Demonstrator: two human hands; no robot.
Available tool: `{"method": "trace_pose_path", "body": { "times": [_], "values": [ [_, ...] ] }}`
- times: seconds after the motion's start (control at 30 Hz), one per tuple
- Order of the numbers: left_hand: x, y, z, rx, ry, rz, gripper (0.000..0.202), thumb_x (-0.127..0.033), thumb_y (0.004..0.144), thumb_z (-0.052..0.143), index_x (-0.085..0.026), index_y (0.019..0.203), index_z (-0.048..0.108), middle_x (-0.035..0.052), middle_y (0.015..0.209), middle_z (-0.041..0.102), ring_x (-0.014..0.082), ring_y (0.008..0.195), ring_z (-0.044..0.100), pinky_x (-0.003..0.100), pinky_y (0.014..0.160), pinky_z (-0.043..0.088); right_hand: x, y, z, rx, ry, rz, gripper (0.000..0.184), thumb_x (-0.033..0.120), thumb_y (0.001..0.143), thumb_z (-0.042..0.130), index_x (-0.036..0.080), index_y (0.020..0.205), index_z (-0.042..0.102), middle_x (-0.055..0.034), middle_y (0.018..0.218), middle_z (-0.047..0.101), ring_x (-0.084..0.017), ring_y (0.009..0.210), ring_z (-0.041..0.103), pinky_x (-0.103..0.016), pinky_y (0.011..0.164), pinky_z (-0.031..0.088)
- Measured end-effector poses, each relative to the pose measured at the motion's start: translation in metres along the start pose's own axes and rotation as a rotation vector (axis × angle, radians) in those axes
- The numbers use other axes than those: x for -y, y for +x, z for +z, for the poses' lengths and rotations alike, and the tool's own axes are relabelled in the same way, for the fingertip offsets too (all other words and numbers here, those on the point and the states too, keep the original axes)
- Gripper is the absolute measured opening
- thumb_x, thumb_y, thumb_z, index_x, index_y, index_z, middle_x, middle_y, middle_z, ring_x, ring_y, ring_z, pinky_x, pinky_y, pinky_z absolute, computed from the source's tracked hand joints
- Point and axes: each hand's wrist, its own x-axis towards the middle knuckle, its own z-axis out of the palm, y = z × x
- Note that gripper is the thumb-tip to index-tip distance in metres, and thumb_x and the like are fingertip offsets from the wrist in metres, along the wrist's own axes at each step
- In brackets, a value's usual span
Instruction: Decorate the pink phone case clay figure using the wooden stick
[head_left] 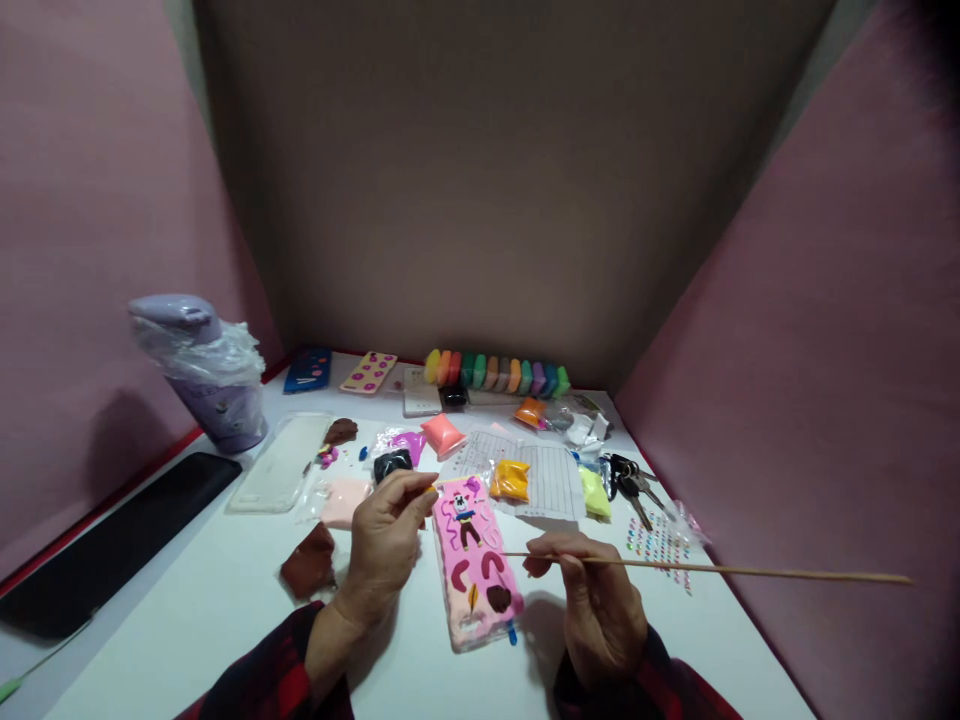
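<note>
Meanwhile right hand [600, 610] pinches wooden skewer [712, 569] beside pink phone case [474, 562].

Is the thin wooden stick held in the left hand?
No, the right hand pinches the wooden stick; the left hand holds none.

The left hand [384, 545] pinches something at its fingertips [429, 487]; only an orange speck shows, too small to name. The right hand's [600, 610] palm and lower fingers are turned away, so its grip on the wooden skewer [712, 569] is partly hidden. Both red plaid sleeves [277, 675] run off the bottom edge. The printing on the paper sheet [551, 480] is too fine to read, and the gem stickers [660, 545] blur into dots
</note>
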Motion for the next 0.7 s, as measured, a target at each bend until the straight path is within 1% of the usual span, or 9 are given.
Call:
{"method": "trace_pose_path", "body": {
  "times": [0.1, 0.17, 0.3, 0.47, 0.53, 0.63, 0.7],
  "values": [
    [-0.0017, 0.0006, 0.0005, -0.024, 0.009, -0.055, 0.006, -0.022, 0.071, 0.071, -0.017, 0.074, 0.068, -0.0014, 0.066, 0.060, 0.0095, 0.055, 0.050, 0.020, 0.049, 0.042, -0.0001, -0.0003, 0.0001, -0.020, -0.012, 0.003, 0.012, 0.021, 0.094, 0.048, 0.019, 0.094, 0.060, -0.0059, 0.084, 0.066, -0.015, 0.060, 0.062, -0.031, 0.053, 0.054],
    [-0.0017, 0.0013, 0.0004, -0.027, 0.009, -0.062, 0.010, -0.023, 0.069, 0.072, -0.017, 0.069, 0.065, -0.0026, 0.060, 0.058, 0.0095, 0.053, 0.048, 0.021, 0.049, 0.041, -0.0002, -0.0005, 0.0003, -0.031, -0.023, 0.007, 0.013, 0.022, 0.094, 0.048, 0.019, 0.094, 0.060, -0.0057, 0.083, 0.065, -0.015, 0.060, 0.062, -0.030, 0.053, 0.054],
    [-0.0007, 0.0016, -0.0003, -0.017, 0.044, -0.054, 0.014, -0.026, 0.068, 0.074, -0.017, 0.066, 0.063, -0.0033, 0.059, 0.057, 0.0087, 0.053, 0.047, 0.020, 0.049, 0.040, 0.0002, -0.0003, 0.0009, -0.030, -0.015, 0.015, 0.013, 0.021, 0.094, 0.048, 0.019, 0.093, 0.061, -0.0053, 0.083, 0.065, -0.015, 0.059, 0.062, -0.030, 0.053, 0.053],
    [-0.0034, -0.0015, 0.0003, -0.051, 0.062, -0.072, 0.019, -0.034, 0.073, 0.070, -0.018, 0.066, 0.062, -0.0052, 0.054, 0.050, 0.0073, 0.045, 0.038, 0.019, 0.040, 0.030, 0.0020, 0.0010, 0.0010, -0.030, 0.000, 0.015, 0.013, 0.021, 0.094, 0.048, 0.020, 0.092, 0.061, -0.0049, 0.083, 0.065, -0.014, 0.059, 0.061, -0.029, 0.052, 0.052],
    [-0.0036, -0.0020, -0.0001, -0.037, 0.070, -0.065, 0.020, -0.035, 0.076, 0.067, -0.018, 0.068, 0.063, -0.0050, 0.053, 0.049, 0.0078, 0.045, 0.037, 0.020, 0.039, 0.029, 0.0024, 0.0013, 0.0005, -0.022, -0.002, 0.014, 0.014, 0.021, 0.094, 0.047, 0.020, 0.092, 0.061, -0.0047, 0.083, 0.065, -0.014, 0.059, 0.060, -0.029, 0.052, 0.052],
    [-0.0024, -0.0013, -0.0018, 0.007, 0.117, -0.007, 0.022, -0.036, 0.078, 0.066, -0.018, 0.066, 0.061, -0.0047, 0.053, 0.047, 0.0087, 0.050, 0.038, 0.021, 0.045, 0.032, 0.0024, 0.0008, 0.0000, -0.015, 0.002, 0.031, 0.015, 0.020, 0.094, 0.047, 0.020, 0.092, 0.061, -0.0047, 0.083, 0.065, -0.014, 0.060, 0.060, -0.029, 0.053, 0.051],
    [-0.0018, -0.0009, -0.0028, 0.050, 0.133, 0.022, 0.025, -0.035, 0.079, 0.065, -0.017, 0.062, 0.058, -0.0056, 0.052, 0.043, 0.0084, 0.050, 0.036, 0.021, 0.047, 0.032, 0.0023, 0.0003, -0.0001, -0.020, 0.010, 0.040, 0.014, 0.019, 0.094, 0.047, 0.019, 0.093, 0.061, -0.0046, 0.084, 0.065, -0.014, 0.060, 0.060, -0.028, 0.054, 0.051]
  ]
}}
